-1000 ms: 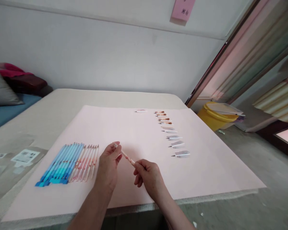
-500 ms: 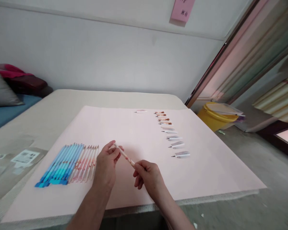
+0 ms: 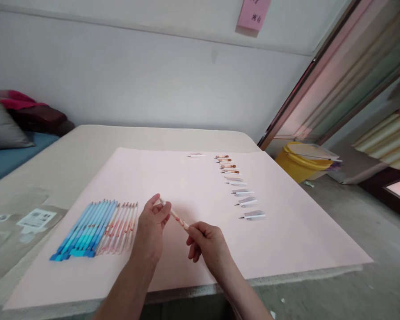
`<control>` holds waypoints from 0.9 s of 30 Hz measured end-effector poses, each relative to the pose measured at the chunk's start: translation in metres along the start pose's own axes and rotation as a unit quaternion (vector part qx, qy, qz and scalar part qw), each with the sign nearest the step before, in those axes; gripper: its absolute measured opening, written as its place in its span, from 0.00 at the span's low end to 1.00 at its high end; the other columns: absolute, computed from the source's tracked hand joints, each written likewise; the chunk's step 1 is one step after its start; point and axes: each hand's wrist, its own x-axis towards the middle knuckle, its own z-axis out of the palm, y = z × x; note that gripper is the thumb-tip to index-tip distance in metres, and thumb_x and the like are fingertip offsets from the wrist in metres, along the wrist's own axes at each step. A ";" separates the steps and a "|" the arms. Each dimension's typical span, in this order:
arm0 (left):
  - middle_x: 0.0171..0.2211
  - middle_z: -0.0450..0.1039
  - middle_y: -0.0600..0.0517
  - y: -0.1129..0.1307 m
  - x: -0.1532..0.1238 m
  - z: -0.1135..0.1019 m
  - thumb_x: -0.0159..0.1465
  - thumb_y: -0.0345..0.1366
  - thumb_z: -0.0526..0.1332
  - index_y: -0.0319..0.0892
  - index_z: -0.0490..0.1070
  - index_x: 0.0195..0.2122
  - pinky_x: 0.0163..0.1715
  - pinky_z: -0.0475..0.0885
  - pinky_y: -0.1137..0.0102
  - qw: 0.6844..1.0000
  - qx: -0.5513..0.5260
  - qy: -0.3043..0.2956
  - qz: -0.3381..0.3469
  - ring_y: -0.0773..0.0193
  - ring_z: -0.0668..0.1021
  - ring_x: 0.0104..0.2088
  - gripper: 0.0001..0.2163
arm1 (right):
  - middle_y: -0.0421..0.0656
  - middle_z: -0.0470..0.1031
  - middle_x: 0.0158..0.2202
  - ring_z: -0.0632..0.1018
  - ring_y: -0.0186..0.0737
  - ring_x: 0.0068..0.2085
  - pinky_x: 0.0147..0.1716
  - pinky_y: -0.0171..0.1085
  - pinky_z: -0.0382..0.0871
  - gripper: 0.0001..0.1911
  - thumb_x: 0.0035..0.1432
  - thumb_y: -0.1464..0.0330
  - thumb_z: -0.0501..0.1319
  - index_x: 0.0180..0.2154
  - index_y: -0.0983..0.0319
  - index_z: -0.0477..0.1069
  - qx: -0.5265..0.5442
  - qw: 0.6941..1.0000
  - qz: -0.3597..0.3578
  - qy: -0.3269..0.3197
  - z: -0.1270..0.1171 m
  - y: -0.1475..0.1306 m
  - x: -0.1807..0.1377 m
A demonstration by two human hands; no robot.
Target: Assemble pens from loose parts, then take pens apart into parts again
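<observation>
Between my two hands a white pen barrel (image 3: 179, 218) with red and orange pictures is held aslant above the pink sheet (image 3: 200, 275). Thumb and fingers of my left hand (image 3: 152, 229) pinch its upper, far end. My right hand (image 3: 206, 242) grips the lower end between thumb and forefinger. To the left lie a row of blue pens (image 3: 86, 226) and, beside them, several white-and-red pens (image 3: 120, 226), tips pointing away from me. At the right runs a column of refills with small clear or figured pieces (image 3: 251, 215), their dark points facing left.
One more refill (image 3: 196, 155) lies near the sheet's far edge. Clear plastic packaging with a label (image 3: 36, 218) rests on the table at the left. A yellow bin (image 3: 298, 162) stands on the floor at the right, and a wall (image 3: 153, 80) rises behind the table.
My left thumb has closed further over the pen's upper end. Both hands otherwise stay nearly in place, and the things on the sheet have not moved.
</observation>
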 end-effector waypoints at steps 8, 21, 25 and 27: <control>0.32 0.74 0.48 0.002 -0.001 0.001 0.50 0.26 0.65 0.41 0.61 0.53 0.44 0.68 0.63 0.999 -0.018 -0.042 0.000 0.63 0.76 0.38 0.28 | 0.37 0.67 0.15 0.69 0.30 0.14 0.11 0.28 0.59 0.16 0.50 0.59 0.60 0.22 0.65 0.66 0.027 0.999 0.024 -0.015 -0.003 -0.005 -0.004; 0.28 0.74 0.51 0.003 -0.002 -0.001 0.51 0.28 0.65 0.40 0.60 0.54 0.45 0.66 0.63 0.998 0.003 -0.057 0.028 0.65 0.76 0.35 0.29 | 0.40 0.71 0.19 0.65 0.25 0.12 0.10 0.26 0.51 0.14 0.50 0.61 0.63 0.29 0.67 0.70 0.175 0.977 0.089 -0.087 -0.008 -0.001 -0.005; 0.27 0.74 0.51 0.005 -0.004 0.001 0.51 0.29 0.65 0.40 0.59 0.55 0.44 0.67 0.64 0.998 0.002 -0.064 0.025 0.65 0.76 0.34 0.29 | 0.40 0.70 0.18 0.62 0.22 0.12 0.10 0.24 0.47 0.12 0.48 0.64 0.64 0.28 0.69 0.71 0.245 0.951 0.157 -0.109 -0.010 0.001 -0.003; 0.27 0.74 0.51 0.006 -0.005 0.001 0.51 0.29 0.65 0.40 0.59 0.55 0.43 0.67 0.66 0.998 -0.005 -0.067 0.019 0.66 0.76 0.33 0.29 | 0.40 0.70 0.18 0.61 0.20 0.12 0.10 0.23 0.46 0.11 0.48 0.66 0.64 0.28 0.69 0.72 0.266 0.939 0.186 -0.111 -0.010 0.002 -0.002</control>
